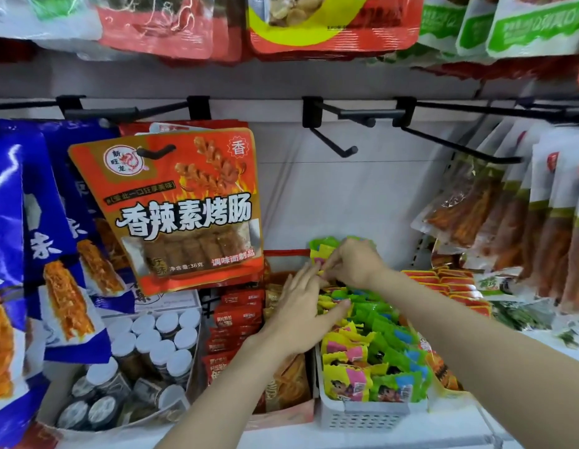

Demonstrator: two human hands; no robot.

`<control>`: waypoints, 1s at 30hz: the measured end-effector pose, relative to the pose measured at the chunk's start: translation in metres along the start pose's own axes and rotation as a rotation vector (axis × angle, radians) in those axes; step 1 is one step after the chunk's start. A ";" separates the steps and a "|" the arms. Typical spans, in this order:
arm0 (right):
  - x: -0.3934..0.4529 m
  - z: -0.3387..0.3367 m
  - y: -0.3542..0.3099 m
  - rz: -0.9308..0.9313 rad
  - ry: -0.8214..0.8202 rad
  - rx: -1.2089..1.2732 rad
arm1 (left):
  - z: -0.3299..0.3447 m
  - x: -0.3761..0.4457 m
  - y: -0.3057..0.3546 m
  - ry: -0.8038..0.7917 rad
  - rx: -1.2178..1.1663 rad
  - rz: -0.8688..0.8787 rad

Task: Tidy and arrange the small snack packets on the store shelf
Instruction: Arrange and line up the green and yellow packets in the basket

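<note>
Grip: right hand, fingers curled, pinches the top of a small upright bunch of yellow and green snack packets at the far end of the basket row. Left hand, fingers straight and loosely together, lies flat against the left side of the packet row, thumb tip touching the green packets; it grasps nothing.

Blue hanging bags: large, several deep, far left on pegs, printed with orange strips.

Orange-red hanging bag: large, on a black hook left of centre, tilted, with a clear window showing brown pieces; more of the same behind it.

Clear hanging pouches: right side, many in a row on a long peg, holding reddish-brown strips.

White basket: perforated front wall, on the shelf at centre right. It holds the small snack packets, standing on edge in two files from front to back: yellow with pink panels on the left, green with blue panels on the right.

Carton of jars: lower left, leaning, filled with small white-capped dark jars.

Red packets: stacked upright just left of the left forearm.

Tan packets: between the red packets and the basket, partly hidden by the left arm.

Flat red-orange packets: right of the basket, behind the right forearm.

Empty black peg hooks: above the hands.
</note>
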State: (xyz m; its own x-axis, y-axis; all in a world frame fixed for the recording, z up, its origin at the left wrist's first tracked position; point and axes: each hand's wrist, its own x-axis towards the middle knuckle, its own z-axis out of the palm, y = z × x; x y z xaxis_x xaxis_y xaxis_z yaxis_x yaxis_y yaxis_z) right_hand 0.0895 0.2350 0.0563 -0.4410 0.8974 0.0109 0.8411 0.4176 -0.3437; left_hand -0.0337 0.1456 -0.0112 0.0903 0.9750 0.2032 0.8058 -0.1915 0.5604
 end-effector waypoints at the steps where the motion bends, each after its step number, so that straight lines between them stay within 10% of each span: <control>1: 0.002 -0.006 0.002 -0.006 -0.006 0.004 | 0.000 0.002 0.000 -0.005 0.004 0.014; 5: 0.007 -0.022 0.012 0.023 0.213 0.007 | 0.002 0.007 0.000 0.034 0.046 0.027; 25: 0.026 0.008 0.002 0.032 -0.039 -0.326 | 0.003 0.003 -0.001 0.053 0.035 0.020; 30: 0.014 -0.005 0.002 -0.082 0.181 -0.133 | 0.003 0.003 -0.001 0.028 0.018 0.004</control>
State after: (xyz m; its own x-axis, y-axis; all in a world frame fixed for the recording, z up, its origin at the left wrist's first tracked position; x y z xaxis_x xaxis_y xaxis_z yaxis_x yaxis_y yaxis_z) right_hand 0.0870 0.2488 0.0606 -0.4566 0.8655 0.2059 0.8438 0.4947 -0.2080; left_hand -0.0324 0.1493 -0.0131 0.0771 0.9707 0.2277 0.8157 -0.1927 0.5454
